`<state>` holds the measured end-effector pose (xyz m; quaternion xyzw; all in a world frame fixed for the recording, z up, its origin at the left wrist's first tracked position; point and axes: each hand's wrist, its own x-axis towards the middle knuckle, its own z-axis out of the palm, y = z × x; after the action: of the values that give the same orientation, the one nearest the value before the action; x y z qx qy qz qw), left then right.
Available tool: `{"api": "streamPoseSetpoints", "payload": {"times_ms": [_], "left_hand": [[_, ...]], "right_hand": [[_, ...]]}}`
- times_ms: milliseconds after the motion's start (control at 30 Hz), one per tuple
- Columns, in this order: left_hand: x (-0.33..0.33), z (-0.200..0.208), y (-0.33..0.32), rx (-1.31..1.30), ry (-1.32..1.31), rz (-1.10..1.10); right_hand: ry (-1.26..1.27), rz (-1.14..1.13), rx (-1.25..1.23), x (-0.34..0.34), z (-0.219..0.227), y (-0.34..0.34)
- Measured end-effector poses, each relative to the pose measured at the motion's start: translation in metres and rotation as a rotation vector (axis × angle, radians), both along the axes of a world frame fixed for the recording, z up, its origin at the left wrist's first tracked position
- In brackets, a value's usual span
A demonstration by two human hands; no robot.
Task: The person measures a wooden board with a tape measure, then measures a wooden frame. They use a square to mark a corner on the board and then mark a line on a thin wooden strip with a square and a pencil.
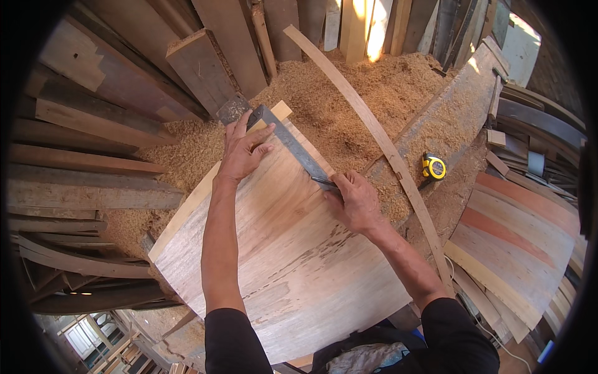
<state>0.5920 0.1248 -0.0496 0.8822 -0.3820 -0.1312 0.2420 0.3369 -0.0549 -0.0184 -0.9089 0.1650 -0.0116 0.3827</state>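
A pale wooden panel (283, 249) with darker grain streaks lies in front of me. Across its far corner rests a metal square (295, 146), its blade running diagonally down to the right. My left hand (242, 151) grips the square's upper end at the panel's left edge, thumb and fingers pressing it down. In my right hand (355, 202), a slim dark pencil (320, 181) is pinched, its tip touching or very near the lower end of the blade. A light wooden strip (205, 181) runs along the panel's left edge.
A long curved wooden strip (375, 128) arcs past the panel's right side. A yellow tape measure (434, 166) sits beyond it. Sawdust (398, 81) covers the bench and floor. Boards (93, 193) crowd the left; a striped wooden panel (511, 237) stands right.
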Motion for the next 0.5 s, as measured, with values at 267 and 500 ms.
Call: {"api": "streamPoseSetpoints", "payload": {"times_ms": [267,500], "left_hand": [[0.001,0.002,0.0,0.046,0.003,0.007],[0.001,0.008,-0.002,0.098,0.011,0.014]], "right_hand": [[-0.008,-0.034,0.07,0.005,0.006,-0.002],[-0.272,-0.156,0.083,0.063,0.033,-0.033]]}}
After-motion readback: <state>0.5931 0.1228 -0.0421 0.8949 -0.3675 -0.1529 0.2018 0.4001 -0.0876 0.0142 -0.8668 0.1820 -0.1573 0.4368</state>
